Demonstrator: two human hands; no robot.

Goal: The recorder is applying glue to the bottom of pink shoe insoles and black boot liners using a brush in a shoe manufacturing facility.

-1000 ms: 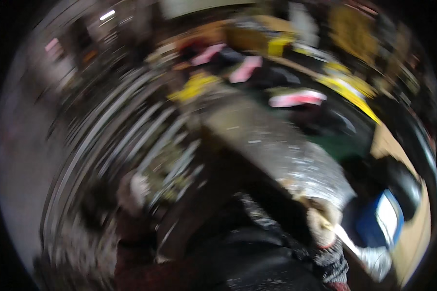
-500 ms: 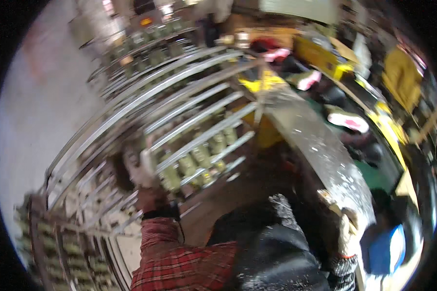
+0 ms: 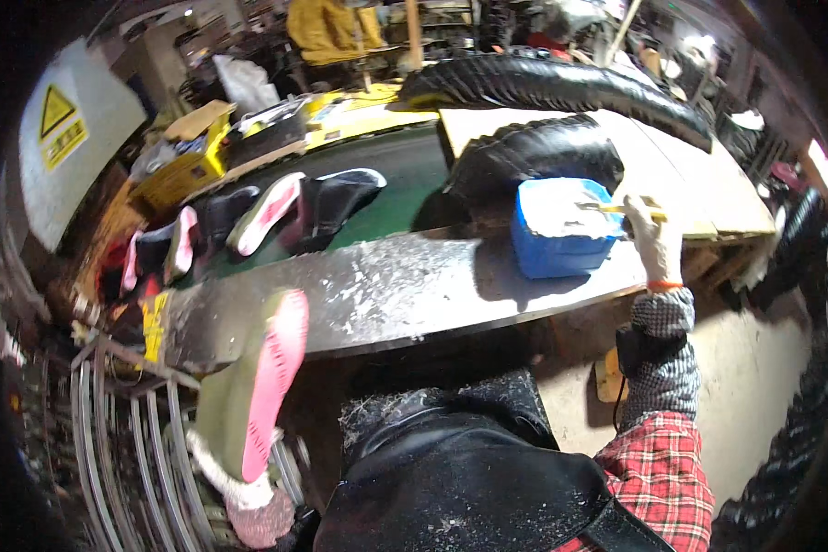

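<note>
My left hand (image 3: 241, 492), in a pale glove, grips an olive shoe upper (image 3: 219, 397) with a bright pink sole (image 3: 276, 382), held upright with the sole facing right. The fingers are partly hidden behind it. My right hand (image 3: 651, 225), also in a pale glove, is closed on a yellow-handled brush (image 3: 607, 208). Its tip reaches into thick white paste (image 3: 561, 204) in a blue square tub (image 3: 561, 248). This tub stands on the white-smeared metal edge of the bench (image 3: 377, 285).
Several dark shoes with pink-and-white soles (image 3: 269, 213) lie on the green belt (image 3: 377, 216). Black ribbed stacks (image 3: 538, 156) rest behind the tub on a wooden board (image 3: 672, 175). A metal rack (image 3: 138, 432) stands at lower left, a yellow box (image 3: 179, 170) farther back.
The view has swung right, from the rack to the bench. My left hand has left the rack and now holds the olive shoe. My right hand is now at the blue tub with the brush.
</note>
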